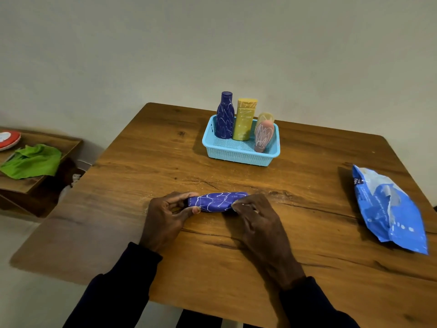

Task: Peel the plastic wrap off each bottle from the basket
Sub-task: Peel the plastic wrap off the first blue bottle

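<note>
The purple bottle point(217, 201) lies on its side on the wooden table point(236, 275), just in front of you and crosswise to your view. It is a rounded cylinder, and the clear plastic wrap over it shows as thin, pale, wrinkled lines across the purple surface.

Your left hand point(163, 223) grips its left end, with the fingers curled over the top and the thumb closing in from the near side. Your right hand point(257, 223) covers the right end, its fingers bent and bunched together with the tips on the wrap. You cannot tell from here whether they have a loose edge of film between them. Dark sleeves cover both forearms.

The table top is brown wood grain with dark knots and cracks, and its corners are rounded.

The light blue basket point(238, 157) stands well beyond the bottle, towards the far edge. It is rectangular plastic with a fine mesh floor and walls, and it holds four bottles, all upright or nearly so:
- An indigo bottle point(225, 119) with a narrow neck and cap stands at the left.
- A squarish yellow bottle point(244, 119) stands just beside it.
- A pale yellow bottle point(264, 117) stands at the right rear.
- A rounded pink bottle point(263, 136) stands in front of that one.

All four show the same creased film lines.

One crinkled, glossy blue pouch point(390, 209) lies flat near the right edge of the table.

Off the table to your left is a low wooden shelf point(47, 140). It carries one crumpled green cloth point(33, 160) and one round red-and-white object point(8, 138), which the frame edge cuts off.
</note>
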